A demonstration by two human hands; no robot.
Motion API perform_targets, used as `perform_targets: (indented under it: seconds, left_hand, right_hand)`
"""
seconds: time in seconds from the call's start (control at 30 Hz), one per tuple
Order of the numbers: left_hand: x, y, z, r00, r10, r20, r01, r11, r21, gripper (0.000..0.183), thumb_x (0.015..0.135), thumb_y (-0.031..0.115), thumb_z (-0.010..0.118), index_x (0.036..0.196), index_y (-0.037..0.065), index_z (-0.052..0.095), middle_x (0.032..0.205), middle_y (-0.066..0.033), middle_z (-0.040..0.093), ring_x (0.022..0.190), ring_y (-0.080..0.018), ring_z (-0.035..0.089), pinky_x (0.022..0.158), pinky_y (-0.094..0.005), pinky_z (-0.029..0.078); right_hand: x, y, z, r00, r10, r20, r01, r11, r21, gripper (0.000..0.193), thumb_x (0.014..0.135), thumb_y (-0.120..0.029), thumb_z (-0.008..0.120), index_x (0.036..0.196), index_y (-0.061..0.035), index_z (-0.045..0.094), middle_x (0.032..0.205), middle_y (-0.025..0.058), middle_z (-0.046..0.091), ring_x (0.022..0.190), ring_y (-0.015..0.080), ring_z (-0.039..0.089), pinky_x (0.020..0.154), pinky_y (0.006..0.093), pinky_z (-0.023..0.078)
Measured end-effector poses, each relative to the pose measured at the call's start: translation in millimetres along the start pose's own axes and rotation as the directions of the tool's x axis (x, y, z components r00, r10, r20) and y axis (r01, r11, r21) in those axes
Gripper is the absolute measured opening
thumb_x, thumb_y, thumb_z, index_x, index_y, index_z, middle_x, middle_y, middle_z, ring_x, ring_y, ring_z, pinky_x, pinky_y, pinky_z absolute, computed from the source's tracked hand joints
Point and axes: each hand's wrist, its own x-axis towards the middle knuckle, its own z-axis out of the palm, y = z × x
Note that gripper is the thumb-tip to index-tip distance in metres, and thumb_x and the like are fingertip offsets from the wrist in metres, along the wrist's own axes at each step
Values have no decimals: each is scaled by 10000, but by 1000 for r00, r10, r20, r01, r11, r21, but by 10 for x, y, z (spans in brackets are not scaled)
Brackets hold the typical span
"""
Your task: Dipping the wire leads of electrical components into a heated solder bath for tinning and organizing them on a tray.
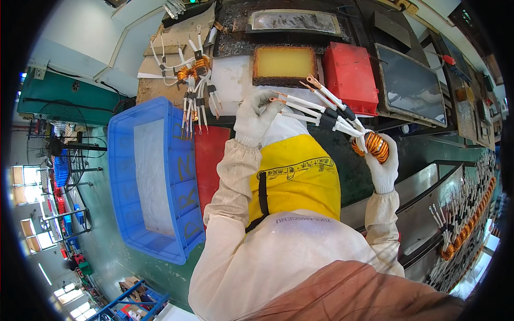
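Note:
Gloved in white, my right hand (384,168) is closed around a copper-wound ring coil (377,147) at the right of my lap. Several white-sleeved leads (308,107) with black bands run from the coil up and to the left, ending in bare copper tips. My left hand (254,119), in a white glove too, has its fingers bent in a pinch at the tip of one lead. The glove partly hides that contact. More coils with white leads (194,75) lie bunched on the bench edge, beyond my left hand.
A rusty-rimmed pan (285,66) with a yellowish surface sits on the bench, beside a red box (350,75). Behind it is a long metal tray (293,21). A blue crate (184,214) stands at my left. Many coils (460,235) line a rack at right.

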Motion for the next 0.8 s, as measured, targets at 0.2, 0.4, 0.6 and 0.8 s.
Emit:
perform_targets:
  seconds: [0.2, 0.4, 0.6, 0.8]
  left_hand:
    - [-67, -82, -39, 956, 272, 112, -276, 694, 665, 318, 888, 105, 672, 1177, 16, 575, 940, -52, 643, 859, -148, 625, 778, -281, 516]
    - [-123, -16, 45, 957, -291, 11, 276, 893, -355, 283, 964, 135, 583, 1229, 44, 548, 941, -39, 624, 761, -125, 620, 708, -317, 552]
    - [-116, -58, 81, 961, -276, 14, 253, 858, -448, 227, 985, 198, 565, 1160, 54, 572, 873, -53, 647, 695, -100, 621, 683, -338, 570]
    - [-139, -139, 105, 978, -205, 29, 170, 721, -672, 157, 997, 191, 536, 1050, 48, 575, 856, -84, 649, 668, -132, 645, 676, -329, 582]
  right_hand:
    - [20, -18, -8, 997, 71, -8, -70, 994, 88, 499, 756, 38, 643, 1234, -19, 513, 1079, 85, 592, 927, 143, 599, 830, 260, 509]
    - [13, -11, -7, 998, 69, -5, -68, 993, 96, 493, 734, 41, 705, 1192, -40, 543, 1090, 93, 609, 970, 169, 621, 874, 275, 508]
    - [6, -72, -5, 1000, 2, 22, -2, 1000, 14, 474, 728, 49, 706, 1169, -39, 554, 1078, 87, 614, 982, 164, 617, 893, 283, 491]
    - [0, -40, -17, 1000, 14, 25, -15, 999, 33, 486, 717, 56, 703, 1170, -38, 552, 1088, 87, 605, 998, 166, 608, 906, 288, 483]
